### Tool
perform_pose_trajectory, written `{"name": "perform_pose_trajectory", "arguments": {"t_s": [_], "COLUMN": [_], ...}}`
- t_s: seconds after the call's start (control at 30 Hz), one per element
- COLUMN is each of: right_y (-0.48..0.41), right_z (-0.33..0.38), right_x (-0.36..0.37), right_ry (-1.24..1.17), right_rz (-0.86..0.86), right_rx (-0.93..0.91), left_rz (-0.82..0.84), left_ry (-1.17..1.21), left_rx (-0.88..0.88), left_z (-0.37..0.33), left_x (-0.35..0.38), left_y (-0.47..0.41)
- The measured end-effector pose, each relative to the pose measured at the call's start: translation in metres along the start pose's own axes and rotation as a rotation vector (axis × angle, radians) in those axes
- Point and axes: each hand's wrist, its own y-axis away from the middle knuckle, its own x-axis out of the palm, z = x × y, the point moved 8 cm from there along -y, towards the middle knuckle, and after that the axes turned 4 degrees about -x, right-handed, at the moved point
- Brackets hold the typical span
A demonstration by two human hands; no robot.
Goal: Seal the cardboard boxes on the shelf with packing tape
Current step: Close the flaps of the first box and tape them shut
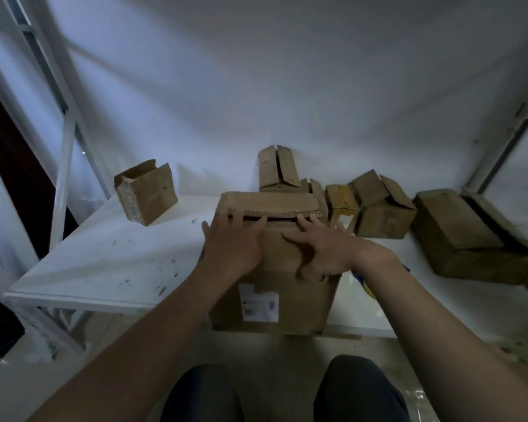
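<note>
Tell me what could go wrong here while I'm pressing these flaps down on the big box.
A dark gap remains between the far flap and the near flap under your left hand and right hand, so tape might bridge it poorly. The big box overhangs the shelf edge; pressing could tip it toward you.

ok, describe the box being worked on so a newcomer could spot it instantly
Start at the white shelf: several brown cardboard boxes sit along its back and right. The one meant is the big box at the front edge, centre, nearest the person. It alone has both hands on top, left hand and right hand, a white label on its front face, and a dark gap between its flaps.
</note>
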Motion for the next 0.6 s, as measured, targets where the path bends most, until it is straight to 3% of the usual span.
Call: {"name": "perform_pose_trajectory", "arguments": {"t_s": [0.13,0.23,0.37,0.5,0.6], "right_y": [0.039,0.061,0.057,0.036,0.022], "right_z": [-0.039,-0.103,-0.189,-0.243,-0.280], "right_x": [-0.032,-0.028,0.020,0.066,0.093], "right_ry": [-0.337,-0.360,-0.374,-0.318,-0.222], "right_rz": [-0.356,-0.541,-0.396,-0.185,-0.138], "right_rx": [0.004,0.140,0.327,0.403,0.440], "left_rz": [-0.046,0.007,0.058,0.097,0.103], "left_ry": [0.124,0.112,0.080,0.149,0.163], "left_rx": [0.157,0.167,0.084,-0.011,-0.076], "left_z": [-0.056,-0.085,-0.113,-0.123,-0.125], "left_x": [-0.006,0.003,0.014,0.028,0.036], "left_y": [-0.007,-0.011,-0.019,-0.028,-0.030]}}
